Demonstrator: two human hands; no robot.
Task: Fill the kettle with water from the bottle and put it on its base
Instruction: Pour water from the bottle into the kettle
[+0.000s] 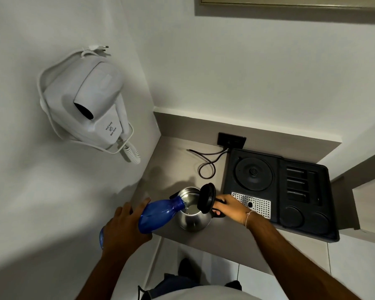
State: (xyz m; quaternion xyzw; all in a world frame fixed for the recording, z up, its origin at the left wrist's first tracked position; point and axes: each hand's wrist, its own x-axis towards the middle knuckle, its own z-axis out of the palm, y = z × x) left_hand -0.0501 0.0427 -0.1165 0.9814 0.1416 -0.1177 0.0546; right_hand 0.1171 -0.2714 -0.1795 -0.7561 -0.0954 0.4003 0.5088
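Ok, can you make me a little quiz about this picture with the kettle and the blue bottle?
1. True or false: the kettle already sits on its round base.
2. Which hand tips the blue bottle: A) left hand B) right hand?
3. Fill in: the kettle's black lid is ____.

Key
1. False; it stands on the shelf beside the black tray.
2. A; the right grip holds the kettle handle.
3. Open.

Left hand [126,224] wrapped around tilted blue bottle [158,215], its mouth over open steel kettle [193,215]. Right hand [230,207] gripping kettle handle, black lid [207,198] flipped up beside it. Beyond right hand, empty round base [254,173] on black tray [312,204].
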